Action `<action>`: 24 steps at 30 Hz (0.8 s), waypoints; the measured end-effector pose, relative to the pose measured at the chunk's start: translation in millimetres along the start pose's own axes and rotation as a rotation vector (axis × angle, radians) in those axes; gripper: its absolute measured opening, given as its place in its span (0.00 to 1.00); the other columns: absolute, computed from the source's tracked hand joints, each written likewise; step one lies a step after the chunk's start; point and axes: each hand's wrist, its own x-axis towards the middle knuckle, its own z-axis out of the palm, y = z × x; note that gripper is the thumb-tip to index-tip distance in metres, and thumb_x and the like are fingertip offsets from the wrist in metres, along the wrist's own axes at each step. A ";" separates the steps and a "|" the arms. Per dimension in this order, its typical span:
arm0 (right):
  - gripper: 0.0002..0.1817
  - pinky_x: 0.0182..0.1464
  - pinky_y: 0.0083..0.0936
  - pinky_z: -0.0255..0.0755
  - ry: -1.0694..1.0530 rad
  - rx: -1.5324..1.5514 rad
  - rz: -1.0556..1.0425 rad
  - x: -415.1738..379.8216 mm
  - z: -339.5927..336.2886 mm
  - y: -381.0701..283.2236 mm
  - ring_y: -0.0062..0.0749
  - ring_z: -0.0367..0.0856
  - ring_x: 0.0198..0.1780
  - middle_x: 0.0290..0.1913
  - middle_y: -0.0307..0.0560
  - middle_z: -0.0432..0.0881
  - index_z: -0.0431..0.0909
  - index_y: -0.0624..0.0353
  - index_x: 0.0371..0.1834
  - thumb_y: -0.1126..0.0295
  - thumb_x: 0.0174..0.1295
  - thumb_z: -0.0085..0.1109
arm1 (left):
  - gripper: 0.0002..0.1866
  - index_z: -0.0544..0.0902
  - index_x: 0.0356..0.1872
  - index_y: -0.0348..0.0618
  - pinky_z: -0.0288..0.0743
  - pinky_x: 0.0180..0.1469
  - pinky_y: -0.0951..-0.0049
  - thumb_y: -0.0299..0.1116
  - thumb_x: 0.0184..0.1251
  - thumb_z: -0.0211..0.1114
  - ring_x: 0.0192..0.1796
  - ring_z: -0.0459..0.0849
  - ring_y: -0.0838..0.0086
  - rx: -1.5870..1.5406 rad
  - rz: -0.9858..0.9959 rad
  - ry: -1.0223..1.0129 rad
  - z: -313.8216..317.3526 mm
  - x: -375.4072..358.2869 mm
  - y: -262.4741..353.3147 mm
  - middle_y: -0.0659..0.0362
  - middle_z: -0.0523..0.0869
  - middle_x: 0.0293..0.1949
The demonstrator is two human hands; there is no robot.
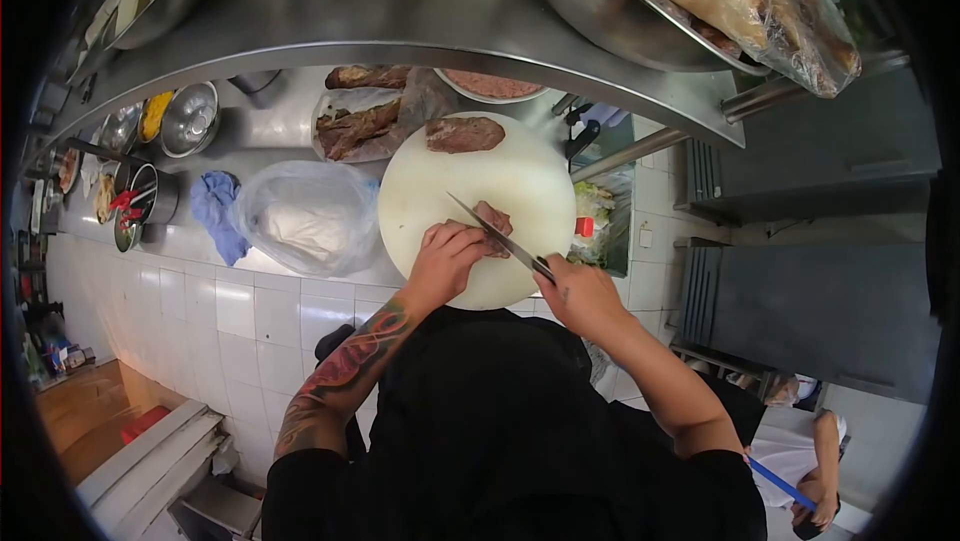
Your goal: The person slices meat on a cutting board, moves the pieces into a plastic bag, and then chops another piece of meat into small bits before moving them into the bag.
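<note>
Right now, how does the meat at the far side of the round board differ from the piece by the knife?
The far meat lies untouched; the near meat has the left hand against it and the knife across it. The far meat shows whole, while the near meat is partly covered. Both are brownish and lie on the board.

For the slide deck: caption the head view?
Right hand holds a knife across a meat piece that left hand steadies on a round board.

Left hand (452, 253): fingers bent | right hand (582, 293): fingers curled tight | left forearm (355, 361), right forearm (650, 366): slanting inward
</note>
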 end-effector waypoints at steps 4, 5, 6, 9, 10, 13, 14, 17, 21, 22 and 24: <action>0.16 0.36 0.54 0.84 -0.049 -0.098 -0.013 -42.7 -21.1 3.9 0.62 0.90 0.30 0.27 0.60 0.89 0.78 0.64 0.44 0.60 0.81 0.63 | 0.17 0.93 0.51 0.55 0.69 0.71 0.56 0.22 0.65 0.72 0.66 0.81 0.64 0.008 -0.031 -0.013 6.7 -1.5 -0.6 0.67 0.88 0.60; 0.16 0.37 0.54 0.84 -0.082 -0.122 -0.005 -47.6 -23.5 3.2 0.62 0.90 0.30 0.27 0.60 0.88 0.78 0.64 0.43 0.60 0.81 0.63 | 0.16 0.93 0.50 0.55 0.69 0.71 0.56 0.22 0.65 0.72 0.66 0.81 0.64 0.001 -0.034 -0.014 6.5 -2.3 -1.3 0.68 0.88 0.60; 0.16 0.37 0.54 0.84 -0.085 -0.121 -0.006 -49.4 -28.4 -0.3 0.62 0.90 0.30 0.27 0.60 0.88 0.78 0.64 0.43 0.60 0.81 0.63 | 0.16 0.93 0.50 0.55 0.69 0.71 0.56 0.22 0.65 0.72 0.66 0.81 0.64 0.000 -0.036 -0.014 6.3 -2.0 -1.3 0.68 0.88 0.60; 0.16 0.38 0.56 0.85 -0.176 -0.115 0.070 -39.4 -26.3 -4.3 0.63 0.91 0.32 0.28 0.62 0.88 0.77 0.64 0.43 0.59 0.81 0.63 | 0.16 0.93 0.50 0.54 0.69 0.71 0.55 0.21 0.64 0.72 0.66 0.81 0.63 -0.011 -0.045 -0.017 3.9 -1.1 -1.1 0.67 0.89 0.60; 0.17 0.39 0.57 0.84 -0.125 -0.088 0.061 -21.4 -4.4 0.2 0.64 0.91 0.33 0.28 0.62 0.88 0.77 0.64 0.43 0.59 0.81 0.63 | 0.16 0.93 0.50 0.54 0.69 0.71 0.55 0.21 0.64 0.72 0.66 0.81 0.63 -0.019 -0.042 -0.017 3.1 -0.8 -1.8 0.67 0.89 0.60; 0.17 0.40 0.58 0.84 -0.035 -0.021 0.047 28.5 34.7 0.0 0.66 0.91 0.35 0.29 0.63 0.89 0.77 0.64 0.43 0.59 0.81 0.62 | 0.16 0.92 0.49 0.53 0.69 0.71 0.55 0.21 0.63 0.72 0.66 0.81 0.62 -0.028 -0.028 -0.014 5.4 -1.7 -3.0 0.66 0.89 0.59; 0.17 0.41 0.59 0.83 0.004 0.025 0.040 35.8 39.9 -1.8 0.67 0.91 0.36 0.29 0.63 0.89 0.77 0.64 0.43 0.58 0.82 0.62 | 0.16 0.92 0.49 0.53 0.70 0.71 0.55 0.21 0.62 0.73 0.66 0.82 0.61 -0.026 -0.018 -0.018 4.9 -2.7 -4.3 0.66 0.89 0.59; 0.17 0.41 0.59 0.83 -0.024 0.020 0.031 30.2 22.7 -5.9 0.67 0.91 0.37 0.30 0.64 0.89 0.78 0.64 0.43 0.58 0.81 0.62 | 0.16 0.92 0.48 0.52 0.70 0.70 0.54 0.21 0.61 0.73 0.65 0.82 0.61 -0.030 -0.008 0.012 3.6 -1.2 -2.9 0.65 0.89 0.58; 0.17 0.42 0.60 0.83 -0.078 -0.005 0.013 -18.6 -13.1 -5.1 0.68 0.91 0.37 0.30 0.65 0.90 0.79 0.65 0.44 0.59 0.81 0.62 | 0.15 0.92 0.47 0.51 0.71 0.70 0.54 0.21 0.60 0.74 0.64 0.83 0.60 -0.046 -0.018 0.024 4.9 -3.1 -4.2 0.64 0.89 0.57; 0.17 0.42 0.60 0.83 -0.159 -0.036 0.078 -28.1 -25.6 -9.9 0.68 0.91 0.37 0.31 0.65 0.90 0.79 0.65 0.45 0.59 0.81 0.61 | 0.15 0.92 0.47 0.51 0.71 0.70 0.54 0.21 0.60 0.74 0.64 0.83 0.60 -0.054 -0.016 0.021 4.1 -2.4 -4.0 0.64 0.89 0.57; 0.17 0.42 0.60 0.83 -0.241 -0.066 0.141 -27.5 -28.1 -11.3 0.68 0.91 0.37 0.31 0.66 0.90 0.79 0.65 0.46 0.59 0.81 0.61 | 0.14 0.92 0.46 0.50 0.71 0.70 0.54 0.21 0.61 0.74 0.64 0.84 0.60 -0.061 -0.017 0.017 4.5 -1.5 -4.9 0.63 0.89 0.57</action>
